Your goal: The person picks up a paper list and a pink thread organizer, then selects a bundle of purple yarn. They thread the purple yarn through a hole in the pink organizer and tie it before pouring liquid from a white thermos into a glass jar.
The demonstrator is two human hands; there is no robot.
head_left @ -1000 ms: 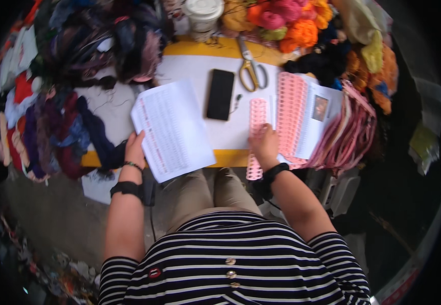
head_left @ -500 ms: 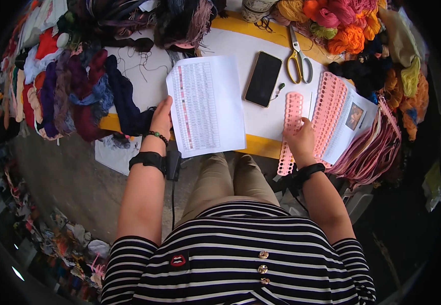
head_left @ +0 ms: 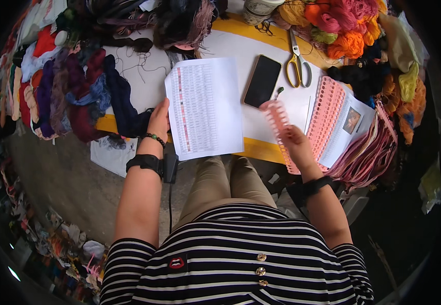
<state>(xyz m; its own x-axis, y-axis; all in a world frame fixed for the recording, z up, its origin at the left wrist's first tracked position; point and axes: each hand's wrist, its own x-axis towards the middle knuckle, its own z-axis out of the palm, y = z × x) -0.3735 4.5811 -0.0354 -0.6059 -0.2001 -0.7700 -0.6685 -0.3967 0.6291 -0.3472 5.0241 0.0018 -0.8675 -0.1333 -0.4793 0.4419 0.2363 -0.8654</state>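
Note:
My left hand [head_left: 158,122] is at the left edge of a white printed sheet [head_left: 227,112], closed on it. The sheet carries a table with a narrow column of pink and red patches and overhangs the table's front edge. My right hand [head_left: 297,142] is closed around the middle of a pink perforated thread-organizer strip [head_left: 275,116]. That strip is tilted, its top leaning left, and slightly blurred. Just right of it lie more pink perforated strips [head_left: 327,104], beside a paper with a small picture [head_left: 353,121]. Pink and maroon threads [head_left: 362,157] hang from another strip at the right.
A black phone [head_left: 262,81] and yellow-and-grey-handled scissors [head_left: 297,66] lie beyond the sheet. Dark yarn skeins [head_left: 124,96] drape over the table's left side. Bright orange and pink skeins [head_left: 347,30] are piled at the far right, near a pale tub [head_left: 259,11].
My right hand has lifted the pink strip and tipped its top to the left, toward the phone. My left hand and the printed sheet have hardly moved.

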